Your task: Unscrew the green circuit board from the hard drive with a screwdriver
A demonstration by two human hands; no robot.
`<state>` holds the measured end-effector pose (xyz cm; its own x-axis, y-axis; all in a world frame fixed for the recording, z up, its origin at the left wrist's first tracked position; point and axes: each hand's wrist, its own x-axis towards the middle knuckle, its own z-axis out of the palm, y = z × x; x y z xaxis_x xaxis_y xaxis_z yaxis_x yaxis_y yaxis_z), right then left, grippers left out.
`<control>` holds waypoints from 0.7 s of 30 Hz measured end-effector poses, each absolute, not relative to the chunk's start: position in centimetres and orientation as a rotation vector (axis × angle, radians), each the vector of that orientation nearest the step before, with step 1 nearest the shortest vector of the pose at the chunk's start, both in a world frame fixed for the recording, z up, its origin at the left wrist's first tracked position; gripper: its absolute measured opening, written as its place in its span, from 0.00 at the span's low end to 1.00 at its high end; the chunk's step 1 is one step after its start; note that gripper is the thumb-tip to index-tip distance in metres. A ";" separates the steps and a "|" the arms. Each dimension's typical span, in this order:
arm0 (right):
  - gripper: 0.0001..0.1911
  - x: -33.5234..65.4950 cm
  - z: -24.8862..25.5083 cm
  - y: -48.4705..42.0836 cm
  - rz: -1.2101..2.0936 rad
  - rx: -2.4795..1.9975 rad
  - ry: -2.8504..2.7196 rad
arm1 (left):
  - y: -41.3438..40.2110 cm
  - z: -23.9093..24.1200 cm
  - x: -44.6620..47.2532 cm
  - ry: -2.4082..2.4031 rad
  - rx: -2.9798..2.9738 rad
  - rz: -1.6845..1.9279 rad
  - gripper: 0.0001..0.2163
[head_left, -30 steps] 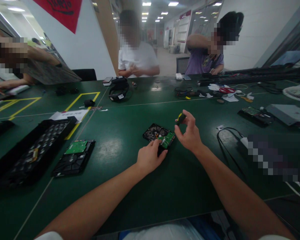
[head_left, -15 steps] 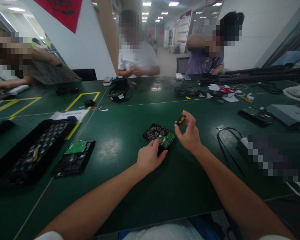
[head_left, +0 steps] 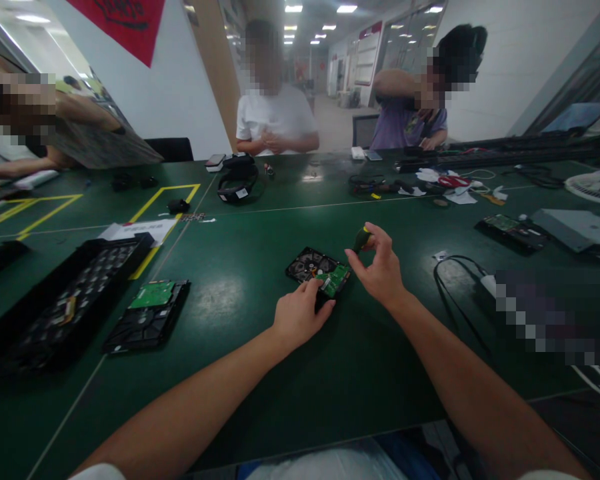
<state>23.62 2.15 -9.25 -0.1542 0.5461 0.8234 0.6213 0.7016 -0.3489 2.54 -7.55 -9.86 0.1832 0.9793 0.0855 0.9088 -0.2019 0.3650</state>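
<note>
A hard drive (head_left: 305,265) lies on the green table in front of me, its green circuit board (head_left: 336,279) facing up. My left hand (head_left: 300,312) is closed on its near side, with fingers on the board and the thumb along the near edge. Above the drive's right corner, my right hand (head_left: 380,267) pinches the dark handle of a screwdriver (head_left: 362,240) with yellow marks, between thumb and fingers. The handle stands roughly upright, leaning a little. Its shaft and tip are too small and dark to make out.
To the left lie a second hard drive (head_left: 150,317) and a long black tray (head_left: 70,300). Another drive (head_left: 513,232), a grey box (head_left: 580,230) and a black cable (head_left: 445,293) are at right. Across the table are several people, one in a white shirt (head_left: 277,120).
The screwdriver handle has turned in my right fingers, its yellow patch now showing mostly at the top. My right thumb has shifted slightly left. My left hand and the hard drive have stayed put.
</note>
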 end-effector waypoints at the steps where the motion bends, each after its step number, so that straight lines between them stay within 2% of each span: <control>1: 0.40 23.6 -9.2 2.1 -0.082 -0.918 -1.824 | -7.5 -9.9 2.5 1.815 2.231 0.448 0.23; 10: 0.42 23.6 -9.3 2.1 -0.008 -0.910 -1.858 | -7.4 -10.1 2.6 1.845 2.178 0.447 0.23; 17: 0.39 23.7 -9.0 1.9 -0.066 -0.916 -1.872 | -7.4 -10.1 2.6 1.846 2.080 0.529 0.33; 21: 0.38 23.7 -8.9 1.7 -0.019 -0.919 -1.893 | -7.4 -10.0 2.6 1.849 2.075 0.541 0.34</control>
<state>23.69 1.69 -8.88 -0.2207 0.5847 0.7807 0.6006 0.7121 -0.3636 2.56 -7.40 -9.96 0.0959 0.9926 0.0740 0.8760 -0.1194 0.4672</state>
